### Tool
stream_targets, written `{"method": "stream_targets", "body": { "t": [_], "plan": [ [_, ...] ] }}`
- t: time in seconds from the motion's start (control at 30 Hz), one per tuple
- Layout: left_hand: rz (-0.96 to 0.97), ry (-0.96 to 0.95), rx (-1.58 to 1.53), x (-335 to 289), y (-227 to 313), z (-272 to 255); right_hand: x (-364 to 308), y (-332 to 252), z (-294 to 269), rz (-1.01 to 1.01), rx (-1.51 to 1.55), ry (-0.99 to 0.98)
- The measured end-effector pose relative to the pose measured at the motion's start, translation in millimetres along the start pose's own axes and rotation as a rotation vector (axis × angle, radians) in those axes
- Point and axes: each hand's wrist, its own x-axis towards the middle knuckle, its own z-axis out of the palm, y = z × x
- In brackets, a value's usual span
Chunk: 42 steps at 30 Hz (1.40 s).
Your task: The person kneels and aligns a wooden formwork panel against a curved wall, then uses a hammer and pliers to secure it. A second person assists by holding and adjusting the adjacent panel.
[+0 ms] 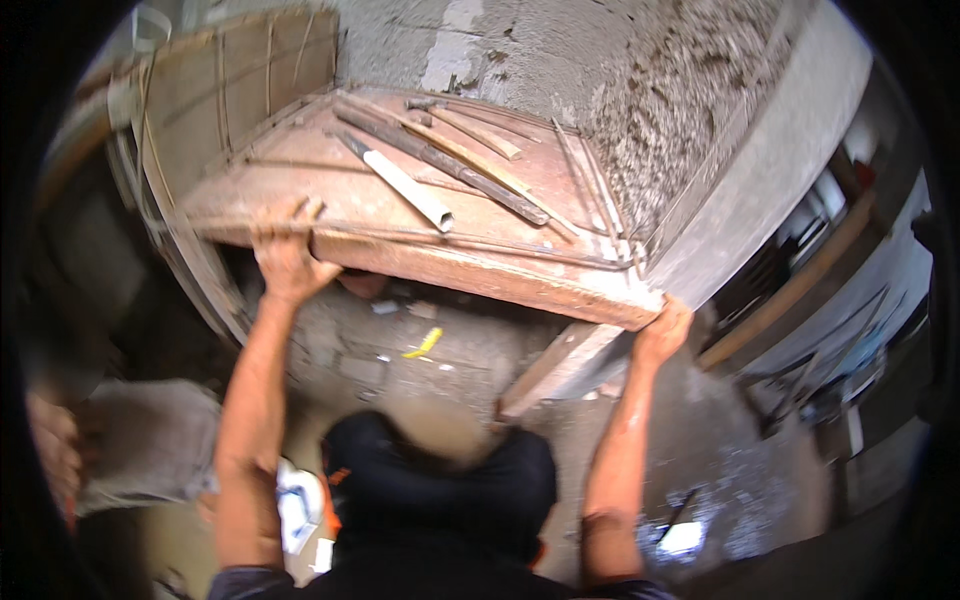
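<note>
A reddish-brown wooden platform [440, 265] with a thick front edge lies in front of me. My left hand [288, 255] is closed over that edge near its left end, fingers on top and thumb below. At the front right corner my right hand [665, 330] grips the platform, its fingers partly hidden. Between and beyond the hands rest a white tube [410, 190] with a dark end, a dark worn bar [440, 165], a hammer [465, 130] with a wooden handle and a thin wooden strip [525, 188]. A thin rod [450, 240] runs along the front edge.
A rough cement wall [560, 50] stands behind, with a wooden side panel [240, 80] at left. A pale post [760, 160] slants up on the right. Below lie a yellow scrap [424, 343] and a wet floor [720, 480]. Another person's grey-clothed leg [150, 440] is at lower left.
</note>
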Motion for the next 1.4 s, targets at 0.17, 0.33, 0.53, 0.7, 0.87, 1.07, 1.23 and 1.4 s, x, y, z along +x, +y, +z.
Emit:
{"method": "stream_targets", "body": {
  "t": [0.17, 0.33, 0.53, 0.7, 0.87, 1.07, 1.23, 1.4],
  "plan": [
    [0.081, -0.052, 0.048, 2.6, -2.3, 0.7, -0.3, 26.7, 2.7, 0.01, -0.036, 0.015],
    [0.073, -0.034, 0.034, -5.9, -7.1, 16.4, -0.7, 55.1, 10.0, 0.009, 0.022, -0.022],
    [0.059, -0.028, 0.079, -7.0, -45.5, 15.5, -15.1, 27.9, 28.9, 0.031, 0.043, -0.023],
    [0.123, 0.003, 0.091, -5.3, -42.5, 14.0, -12.8, -6.2, 27.1, 0.039, 0.045, 0.043],
    [0.101, 0.028, 0.051, -5.2, -36.9, 13.5, -12.0, -23.5, 23.8, 0.022, 0.049, 0.049],
    [0.074, 0.041, 0.016, -3.9, -33.7, 14.9, -11.2, -32.5, 22.7, 0.045, 0.082, 0.051],
    [0.044, 0.033, -0.004, -4.1, -28.7, 11.0, -11.0, -32.3, 20.2, 0.068, 0.09, 0.021],
    [0.005, 0.008, -0.031, -2.2, -21.1, 5.2, -10.7, -30.4, 18.4, 0.091, 0.12, 0.006]
  ]
}}
